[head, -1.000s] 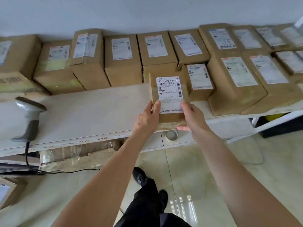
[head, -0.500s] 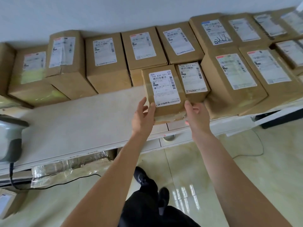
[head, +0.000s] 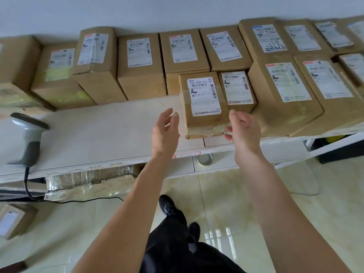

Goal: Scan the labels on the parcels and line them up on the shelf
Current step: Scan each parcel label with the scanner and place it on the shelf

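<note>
We see the white shelf (head: pixel 102 134) lined along the wall with cardboard parcels (head: pixel 141 64), labels up. The parcel labelled 736 A30 021 Q2 (head: pixel 202 107) sits at the shelf's front edge, touching the smaller parcel (head: pixel 237 91) on its right side. Our left hand (head: pixel 165 133) hangs just beside that labelled parcel's left side, fingers straight and spread, holding nothing. Our right hand (head: pixel 243 131) is at its right front corner, fingers loosely curled, its grip empty. A grey barcode scanner (head: pixel 27 138) stands far to the parcel's left on the shelf.
</note>
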